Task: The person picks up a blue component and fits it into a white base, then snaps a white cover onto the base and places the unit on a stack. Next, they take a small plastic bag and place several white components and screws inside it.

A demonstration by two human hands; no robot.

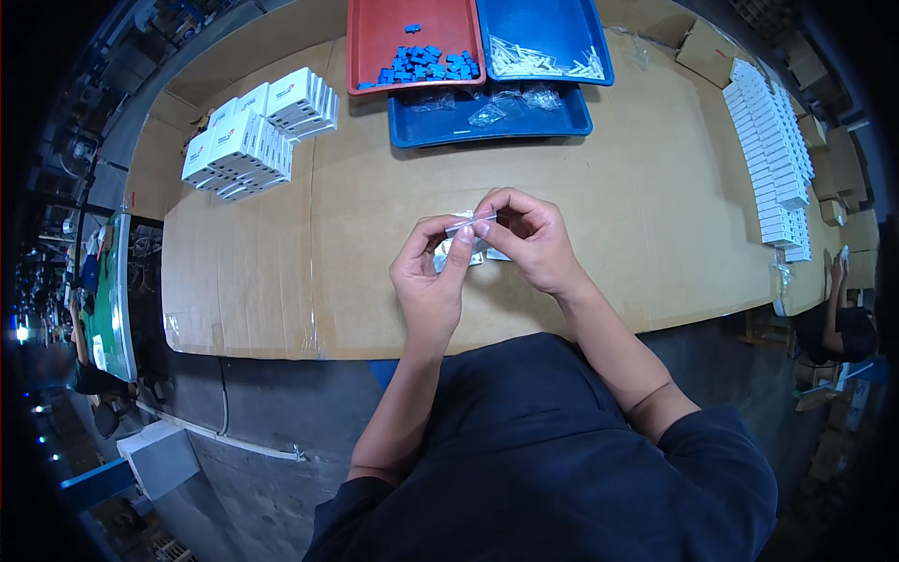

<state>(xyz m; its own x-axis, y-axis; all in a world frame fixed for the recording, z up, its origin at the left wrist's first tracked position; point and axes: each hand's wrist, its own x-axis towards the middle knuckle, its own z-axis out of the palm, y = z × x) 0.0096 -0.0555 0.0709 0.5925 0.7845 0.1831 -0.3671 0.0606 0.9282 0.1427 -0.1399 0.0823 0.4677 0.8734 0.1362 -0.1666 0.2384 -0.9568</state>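
Both hands meet over the cardboard-covered table, close in front of my body. My left hand [431, 274] pinches one side of a small clear plastic bag [481, 245] between thumb and fingers. On its other side, the thumb and forefinger of my right hand [536, 240] grip the bag's top edge, and the two thumbs almost touch. Something white [496, 255] shows beneath the bag, mostly covered by my hands. I cannot make out what, if anything, is inside the bag.
Beyond my hands stand a red tray [412, 19] of blue parts, a blue tray [538, 14] of white sticks and a lower blue tray [492, 136] with clear bags. White boxes are stacked left [245, 150] and right [773, 159]. Other people work at both sides.
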